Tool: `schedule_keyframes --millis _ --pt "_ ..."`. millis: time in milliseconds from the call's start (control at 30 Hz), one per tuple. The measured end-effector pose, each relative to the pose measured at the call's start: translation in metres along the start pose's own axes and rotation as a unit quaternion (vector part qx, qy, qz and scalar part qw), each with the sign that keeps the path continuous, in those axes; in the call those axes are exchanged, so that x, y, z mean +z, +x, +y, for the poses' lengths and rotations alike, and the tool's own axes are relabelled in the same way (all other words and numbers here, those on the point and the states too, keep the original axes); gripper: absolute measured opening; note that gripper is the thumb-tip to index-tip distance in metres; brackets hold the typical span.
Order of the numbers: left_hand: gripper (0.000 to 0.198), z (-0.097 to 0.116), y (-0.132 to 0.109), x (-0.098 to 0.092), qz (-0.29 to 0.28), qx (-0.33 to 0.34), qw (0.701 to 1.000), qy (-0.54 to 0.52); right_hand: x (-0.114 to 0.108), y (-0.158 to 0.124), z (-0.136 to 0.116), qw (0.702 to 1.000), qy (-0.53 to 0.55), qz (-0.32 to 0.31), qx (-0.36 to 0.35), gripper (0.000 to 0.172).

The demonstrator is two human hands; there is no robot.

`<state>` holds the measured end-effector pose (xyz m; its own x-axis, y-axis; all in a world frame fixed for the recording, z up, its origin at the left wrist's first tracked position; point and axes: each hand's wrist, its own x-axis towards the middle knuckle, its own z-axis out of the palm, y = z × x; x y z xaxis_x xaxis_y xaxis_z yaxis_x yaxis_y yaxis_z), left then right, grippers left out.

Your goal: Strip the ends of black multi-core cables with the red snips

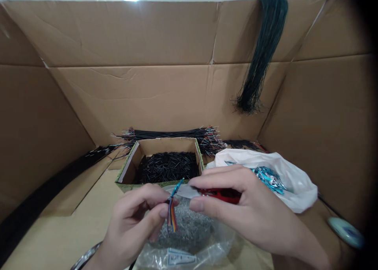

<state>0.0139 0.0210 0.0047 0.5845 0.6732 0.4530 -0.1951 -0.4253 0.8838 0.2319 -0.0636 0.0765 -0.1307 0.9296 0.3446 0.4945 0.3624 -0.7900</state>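
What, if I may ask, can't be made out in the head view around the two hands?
Head view:
Red-handled tool: the right hand hides its middle, so its kind is unclear.
Coloured wire bundle: the left hand hides its upper part.
Small metal pieces: too small to identify, behind the clear plastic bag.
Bag's label: too blurred to read.

Probably a wiring workshop, bundled wires (168,134)

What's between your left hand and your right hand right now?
In the head view: a short rainbow ribbon-wire bundle held by the left hand, and the pale tip of the red-handled tool in the right hand.
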Motion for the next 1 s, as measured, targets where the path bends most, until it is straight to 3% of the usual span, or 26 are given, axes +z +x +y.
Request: schedule_keyframes --millis 333,600,733,867,1000 --pt "0.011 0.004 0.006 0.003 0.002 0.019 1.0 0.019 0.0 -0.001 0.001 1.0 -0.013 -0.014 0.016 0.012" --pt "0.008 0.007 0.006 -0.004 -0.004 0.028 0.997 0.073 -0.001 -0.002 0.002 1.0 0.003 -0.022 0.008 0.022" --pt "0.009 0.009 0.003 -0.004 -0.022 0.038 0.994 0.096 0.002 0.001 0.007 0.999 -0.036 0.006 -0.002 0.019" --pt "0.015 0.01 0.006 0.002 -0.015 -0.02 0.998 0.051 0.004 0.008 0.012 0.999 -0.027 0.022 0.017 0.016" --pt "0.022 0.013 0.011 0.007 -0.004 -0.057 0.998 0.001 0.006 0.011 0.012 0.996 0.07 0.041 0.028 0.015"
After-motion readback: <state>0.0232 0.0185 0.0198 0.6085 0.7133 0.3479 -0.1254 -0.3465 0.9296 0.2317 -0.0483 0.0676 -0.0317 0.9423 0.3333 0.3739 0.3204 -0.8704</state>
